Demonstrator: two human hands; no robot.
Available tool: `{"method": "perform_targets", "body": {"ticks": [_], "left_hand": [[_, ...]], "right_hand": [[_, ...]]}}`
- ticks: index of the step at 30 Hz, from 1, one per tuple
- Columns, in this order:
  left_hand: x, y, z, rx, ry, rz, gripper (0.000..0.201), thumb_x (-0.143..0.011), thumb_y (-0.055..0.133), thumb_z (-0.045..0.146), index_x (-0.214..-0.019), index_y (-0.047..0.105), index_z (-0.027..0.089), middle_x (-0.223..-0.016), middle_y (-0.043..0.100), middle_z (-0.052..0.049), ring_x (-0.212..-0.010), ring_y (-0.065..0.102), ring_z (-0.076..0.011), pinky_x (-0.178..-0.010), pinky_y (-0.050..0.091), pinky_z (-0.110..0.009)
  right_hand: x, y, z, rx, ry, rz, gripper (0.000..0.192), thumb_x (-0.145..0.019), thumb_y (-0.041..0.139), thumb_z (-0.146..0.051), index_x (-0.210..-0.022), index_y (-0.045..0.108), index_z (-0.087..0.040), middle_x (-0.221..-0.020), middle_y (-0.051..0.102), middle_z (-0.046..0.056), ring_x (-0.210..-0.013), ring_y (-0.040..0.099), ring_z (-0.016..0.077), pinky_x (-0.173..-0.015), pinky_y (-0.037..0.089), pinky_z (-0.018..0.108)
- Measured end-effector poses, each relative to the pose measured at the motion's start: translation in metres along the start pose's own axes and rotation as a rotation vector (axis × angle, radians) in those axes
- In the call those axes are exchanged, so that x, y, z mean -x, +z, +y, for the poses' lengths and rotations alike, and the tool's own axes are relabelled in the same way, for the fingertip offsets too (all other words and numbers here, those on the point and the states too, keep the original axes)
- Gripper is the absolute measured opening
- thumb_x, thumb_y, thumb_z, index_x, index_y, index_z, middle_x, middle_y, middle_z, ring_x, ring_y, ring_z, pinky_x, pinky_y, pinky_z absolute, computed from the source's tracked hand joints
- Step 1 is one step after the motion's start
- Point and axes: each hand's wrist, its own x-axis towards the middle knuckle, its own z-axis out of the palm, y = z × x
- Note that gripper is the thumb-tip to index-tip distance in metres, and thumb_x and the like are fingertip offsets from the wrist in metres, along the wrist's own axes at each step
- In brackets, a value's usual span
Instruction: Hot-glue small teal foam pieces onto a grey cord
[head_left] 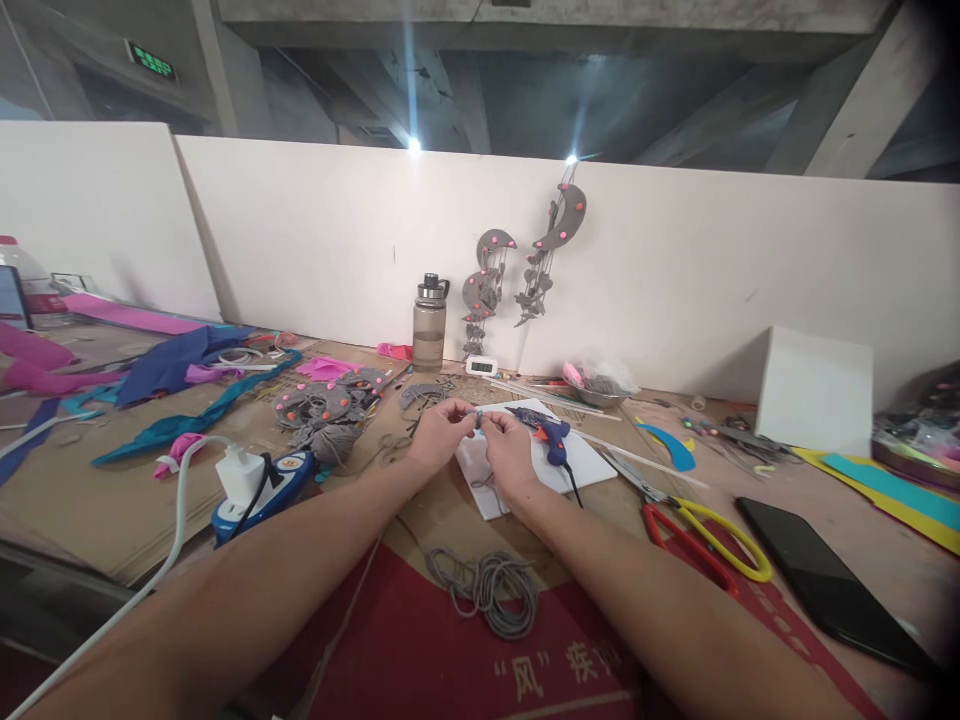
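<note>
My left hand [439, 432] and my right hand [507, 450] meet over a white board [581, 462] on the table. Together they pinch a small grey piece [478, 417] between their fingertips; it is too small to make out further. A thin grey cord seems to hang from it toward me. A blue glue gun [545, 430] lies on the board just right of my right hand. A coil of grey cord [487, 588] lies on the red cardboard between my forearms.
Red and yellow scissors [694, 540] and a black phone [821, 590] lie to the right. A power strip with a white plug [255, 482] sits left. Grey felt pieces [322, 405], a bottle [430, 322], coloured felt scraps, a white box [814, 390] and hanging felt moons [559, 225] are further back.
</note>
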Motion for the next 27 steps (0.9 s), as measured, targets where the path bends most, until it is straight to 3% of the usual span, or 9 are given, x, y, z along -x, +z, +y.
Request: {"method": "perform_targets", "body": {"ticks": [6,11,16,27], "left_hand": [[0.004,0.001,0.004,-0.065,-0.016,0.045,0.012,-0.069,0.063,0.027,-0.074,0.062,0.015,-0.058,0.059,0.001,-0.049,0.05,-0.0092,-0.048,0.036,-0.021],[0.003,0.001,-0.002,0.017,-0.046,-0.032,0.02,-0.074,0.061,0.034,-0.08,0.061,0.015,-0.055,0.058,0.001,-0.044,0.046,-0.0082,-0.045,0.035,-0.021],[0.003,0.002,-0.003,0.152,-0.075,-0.082,0.024,-0.071,0.065,0.034,-0.083,0.057,0.016,-0.059,0.06,0.0,-0.048,0.053,-0.0102,-0.045,0.039,-0.021],[0.0,0.001,-0.007,0.072,-0.054,-0.059,0.02,-0.073,0.064,0.033,-0.078,0.056,0.015,-0.053,0.059,0.001,-0.041,0.047,-0.0079,-0.043,0.035,-0.021]], "right_hand": [[0.0,0.001,-0.001,-0.008,0.013,-0.013,0.019,-0.07,0.055,-0.035,-0.073,0.063,-0.018,-0.067,0.063,-0.001,-0.059,0.049,0.0123,-0.057,0.037,0.024],[0.0,0.001,0.0,-0.02,0.008,0.009,0.02,-0.07,0.056,-0.036,-0.074,0.063,-0.017,-0.071,0.065,0.001,-0.062,0.051,0.0129,-0.059,0.038,0.025],[0.001,0.001,-0.001,-0.038,0.02,-0.007,0.021,-0.07,0.054,-0.038,-0.073,0.061,-0.018,-0.062,0.061,-0.001,-0.056,0.049,0.0132,-0.053,0.036,0.025],[0.0,0.001,0.0,-0.02,-0.001,0.009,0.022,-0.069,0.054,-0.038,-0.072,0.062,-0.018,-0.061,0.061,0.0,-0.056,0.048,0.0134,-0.053,0.035,0.025]]}}
